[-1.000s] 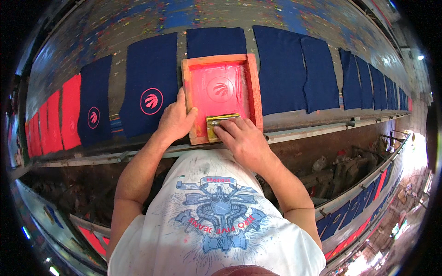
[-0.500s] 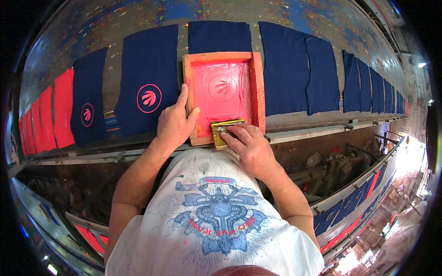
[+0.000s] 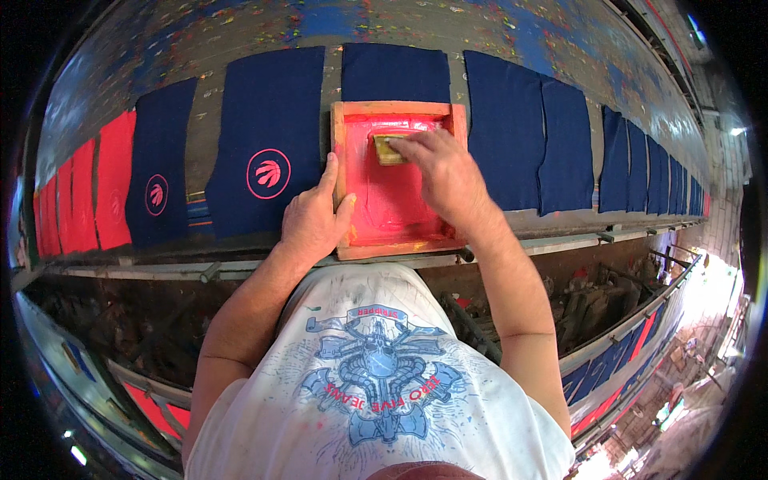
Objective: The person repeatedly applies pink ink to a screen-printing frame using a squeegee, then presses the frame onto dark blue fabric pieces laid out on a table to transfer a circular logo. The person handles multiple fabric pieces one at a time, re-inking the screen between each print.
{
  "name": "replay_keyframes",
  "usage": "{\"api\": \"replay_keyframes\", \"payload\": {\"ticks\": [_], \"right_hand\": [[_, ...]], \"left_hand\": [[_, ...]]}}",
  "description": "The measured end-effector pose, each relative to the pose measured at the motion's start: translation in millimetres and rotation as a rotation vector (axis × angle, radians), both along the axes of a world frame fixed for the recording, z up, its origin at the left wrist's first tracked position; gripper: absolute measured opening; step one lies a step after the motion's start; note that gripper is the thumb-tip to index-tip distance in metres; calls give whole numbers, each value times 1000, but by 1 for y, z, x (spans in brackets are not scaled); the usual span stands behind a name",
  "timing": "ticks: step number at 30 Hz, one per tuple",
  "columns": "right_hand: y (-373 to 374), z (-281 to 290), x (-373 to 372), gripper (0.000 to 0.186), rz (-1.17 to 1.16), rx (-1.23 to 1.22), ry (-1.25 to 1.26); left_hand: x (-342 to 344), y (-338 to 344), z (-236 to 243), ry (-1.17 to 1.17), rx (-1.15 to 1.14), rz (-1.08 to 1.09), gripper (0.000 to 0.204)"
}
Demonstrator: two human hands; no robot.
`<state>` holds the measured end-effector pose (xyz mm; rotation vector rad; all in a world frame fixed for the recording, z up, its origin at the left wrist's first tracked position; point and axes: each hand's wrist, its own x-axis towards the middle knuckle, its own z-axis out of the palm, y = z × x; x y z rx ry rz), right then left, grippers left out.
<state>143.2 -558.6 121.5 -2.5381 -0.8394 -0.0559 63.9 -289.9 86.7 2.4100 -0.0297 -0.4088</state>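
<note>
Yellow squeegee (image 3: 390, 156), previously at near edge, now farther up wooden frame (image 3: 400, 247)

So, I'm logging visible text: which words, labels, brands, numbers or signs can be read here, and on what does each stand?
White shirt: lettering on a ribbon and along a curve below, legible, but I won't copy wording.
Two navy panels: each a pink ringed emblem, no lettering visible.
Red panels: faint marks, too blurred to read.
Wooden frame and squeegee: none readable.
</note>
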Motion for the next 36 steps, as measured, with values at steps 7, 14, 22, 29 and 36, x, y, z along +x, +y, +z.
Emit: {"api": "replay_keyframes", "payload": {"ticks": [7, 14, 22, 29, 36], "right_hand": [[2, 2, 20, 49, 15, -24, -10], [-6, 6, -78, 53, 46, -20, 58], [-7, 27, -128, 56, 37, 1, 173], [-18, 26, -133, 49, 26, 80, 132], [-17, -9, -107, 52, 44, 98, -53]], "left_hand": [[0, 0, -1, -27, -23, 5, 88], [0, -3, -1, -77, 24, -2, 89], [-1, -6, 7, 5, 15, 39, 84], [-7, -10, 12, -35, 60, 59, 72], [-10, -12, 1, -226, 111, 45, 73]]}}
